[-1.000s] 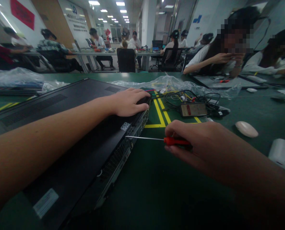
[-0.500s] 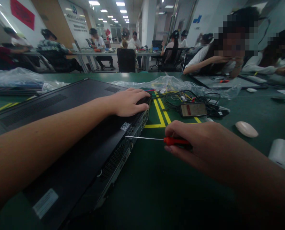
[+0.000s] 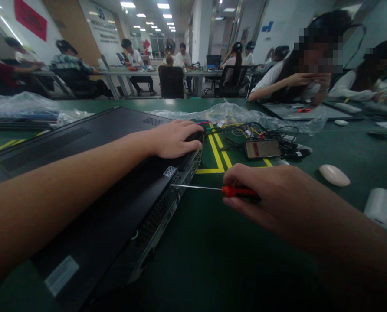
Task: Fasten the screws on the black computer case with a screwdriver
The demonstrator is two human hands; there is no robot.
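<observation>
A black computer case lies on its side on the green table, its vented metal back turned toward the right. My left hand rests flat on top of it near the far right corner, fingers stretched out over the edge. In my right hand is a screwdriver with a red and black handle, its thin shaft pointing left. The tip meets the back edge of the case just below a small square code label. Whether a screw sits under the tip is too small to tell.
Behind the case lies crumpled clear plastic. A phone lies by tangled cables. A pale mouse and a white box-shaped device are at the right. Across the table sits a person; others work farther back.
My hands, the screwdriver and the case look almost unmoved. The person across the table at the right has shifted slightly.
</observation>
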